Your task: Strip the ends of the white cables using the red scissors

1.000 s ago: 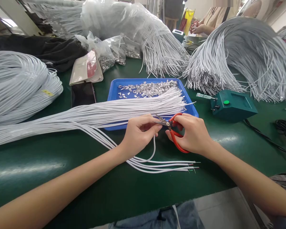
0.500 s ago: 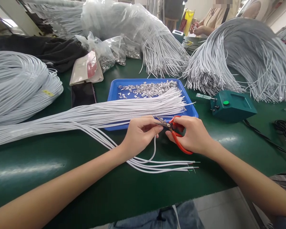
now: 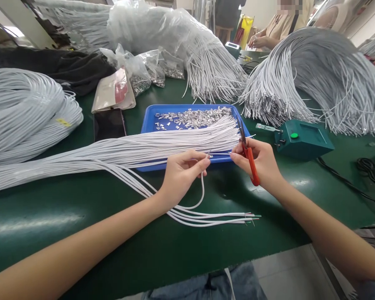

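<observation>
My left hand (image 3: 181, 173) pinches the end of a white cable (image 3: 203, 189), which loops down below the fingers; a short thin tip shows above them. In my right hand (image 3: 265, 162) is a pair of red-handled scissors (image 3: 252, 163), blades upward. The right thumb and forefinger are also together; whether they pinch something small, I cannot make out. Behind both hands lies a thick bundle of white cables (image 3: 162, 144), its ends over a blue tray (image 3: 148, 116) with many small metal pieces (image 3: 196, 117). Several cables with stripped ends (image 3: 234, 218) rest nearer me.
A green device (image 3: 306, 139) with a cord stands right of the tray. Grey cable bundles (image 3: 275, 87) arch behind it. At left are a coiled cable (image 3: 21, 112), a phone (image 3: 109, 124) and a pouch (image 3: 111, 91). Across the bench another person's hands (image 3: 259, 41) show.
The scissors have moved away from the cable end, to the right, and turned from pointing left to pointing up. My left hand still holds the cable in nearly the same place.
</observation>
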The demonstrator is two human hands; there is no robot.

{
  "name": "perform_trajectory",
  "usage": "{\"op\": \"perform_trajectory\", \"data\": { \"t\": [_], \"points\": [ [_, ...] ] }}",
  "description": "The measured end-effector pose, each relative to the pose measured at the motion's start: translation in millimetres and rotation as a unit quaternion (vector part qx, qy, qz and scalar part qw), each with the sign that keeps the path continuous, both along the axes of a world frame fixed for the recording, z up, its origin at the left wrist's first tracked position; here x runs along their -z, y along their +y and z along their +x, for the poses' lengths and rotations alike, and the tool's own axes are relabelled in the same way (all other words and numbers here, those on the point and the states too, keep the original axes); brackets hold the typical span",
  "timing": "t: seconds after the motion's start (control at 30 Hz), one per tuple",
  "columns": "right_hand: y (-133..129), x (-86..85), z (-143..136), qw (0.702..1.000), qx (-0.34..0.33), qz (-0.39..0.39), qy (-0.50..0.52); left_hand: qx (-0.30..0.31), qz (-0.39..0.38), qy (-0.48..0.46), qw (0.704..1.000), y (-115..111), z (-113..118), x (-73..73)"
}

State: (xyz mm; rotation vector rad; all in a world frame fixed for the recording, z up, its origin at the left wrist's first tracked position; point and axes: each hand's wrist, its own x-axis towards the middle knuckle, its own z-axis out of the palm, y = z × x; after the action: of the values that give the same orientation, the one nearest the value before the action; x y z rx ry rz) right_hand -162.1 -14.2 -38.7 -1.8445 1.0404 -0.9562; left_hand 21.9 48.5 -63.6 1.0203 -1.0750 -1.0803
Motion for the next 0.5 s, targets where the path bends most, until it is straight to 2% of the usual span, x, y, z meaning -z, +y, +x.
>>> {"op": "perform_trajectory", "data": {
  "t": [0.1,0.27,0.37,0.5],
  "points": [
    [8,1.3,4,0.995,-0.062,0.039,-0.073,0.047,0.002,0.020,0.999,6,-6,-2.8],
    [18,2.1,5,0.977,-0.141,0.082,-0.134,0.140,0.049,0.071,0.986,14,-11,-8.6],
    [21,1.4,5,0.973,-0.168,0.077,-0.141,0.157,0.064,0.084,0.982,16,-13,-10.3],
    [22,1.4,4,0.972,-0.173,0.067,-0.142,0.170,0.075,0.068,0.980,17,-15,-12.1]
  ]
}}
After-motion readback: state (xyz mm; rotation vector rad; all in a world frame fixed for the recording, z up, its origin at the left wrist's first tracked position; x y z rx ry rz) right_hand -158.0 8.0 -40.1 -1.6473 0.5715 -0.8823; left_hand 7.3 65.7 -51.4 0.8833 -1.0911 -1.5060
